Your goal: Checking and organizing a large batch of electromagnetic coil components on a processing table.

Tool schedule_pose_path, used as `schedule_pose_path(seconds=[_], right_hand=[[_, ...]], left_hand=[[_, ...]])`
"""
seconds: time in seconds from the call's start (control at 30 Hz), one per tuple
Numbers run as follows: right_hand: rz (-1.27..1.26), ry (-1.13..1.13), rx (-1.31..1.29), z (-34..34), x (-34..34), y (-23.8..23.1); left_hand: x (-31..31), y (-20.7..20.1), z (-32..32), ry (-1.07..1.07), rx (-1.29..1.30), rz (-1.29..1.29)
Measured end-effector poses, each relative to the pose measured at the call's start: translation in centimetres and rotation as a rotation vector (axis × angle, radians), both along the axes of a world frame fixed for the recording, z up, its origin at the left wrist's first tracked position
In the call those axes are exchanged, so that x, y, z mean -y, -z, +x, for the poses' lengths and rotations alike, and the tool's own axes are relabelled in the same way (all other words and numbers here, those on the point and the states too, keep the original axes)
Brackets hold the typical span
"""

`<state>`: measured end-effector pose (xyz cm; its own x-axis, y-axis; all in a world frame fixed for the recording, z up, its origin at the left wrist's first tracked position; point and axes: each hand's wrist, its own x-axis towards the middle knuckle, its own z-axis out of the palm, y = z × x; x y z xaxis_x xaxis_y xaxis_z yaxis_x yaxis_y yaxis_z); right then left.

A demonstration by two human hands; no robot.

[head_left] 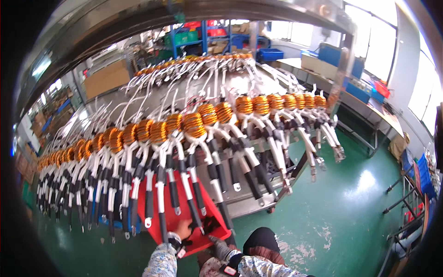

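Inside the red bin (210, 198), my bare left hand (183, 229) is closed beside a hanging lead. Whatever its fingers hold is too small and blurred to make out. My right hand (220, 246), in a grey glove, lies over the bin's near rim, its fingers bent inward over the edge. Small dark pieces (213, 224) lie in the bin. Above hangs a long row of copper-wound coils (194, 124), with white leads and black sleeves (194, 189) that end in metal lugs. Several leads dangle into the bin, one lug close to my right fingertips.
A metal bench (244, 207) on castors carries the coils, with a second coil row (198, 59) farther back. A steel beam (138, 23) crosses overhead. Side tables (364, 108) stand at the right, and a blue rack (203, 37) is behind. The floor (341, 198) is green.
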<state>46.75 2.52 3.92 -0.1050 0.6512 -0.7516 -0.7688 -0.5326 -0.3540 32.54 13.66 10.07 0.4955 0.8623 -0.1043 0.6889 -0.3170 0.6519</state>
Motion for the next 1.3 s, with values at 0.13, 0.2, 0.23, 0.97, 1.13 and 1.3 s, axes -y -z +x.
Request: schedule_pose_path(seconds=[0.13,0.2,0.23,0.97,1.13,1.3], right_hand=[[0.109,0.102,-0.122,1.0,0.0,-2.0],[0.143,0.028,-0.166,0.2,-0.2,-1.1],[0.168,0.011,-0.18,-1.1,0.0,-1.0],[0.36,-0.351,-0.354,3.8,-4.8,-12.5],[0.696,-0.429,0.454,3.2,-3.7,-13.4],[0.704,-0.302,0.908,1.8,-8.2,-10.7]], left_hand=[[-2.6,-3.6,-1.4,-0.3,0.256,-0.074],[-4.1,-0.6,-5.4,-0.519,0.283,-0.137],[-4.3,3.2,-9.7,-0.368,0.361,-0.092],[4.4,-10.8,-0.5,-0.418,1.182,-0.605],[2.4,-7.7,1.1,-0.401,1.025,-0.555],[1.0,-12.1,2.8,-0.518,1.109,-0.58]])
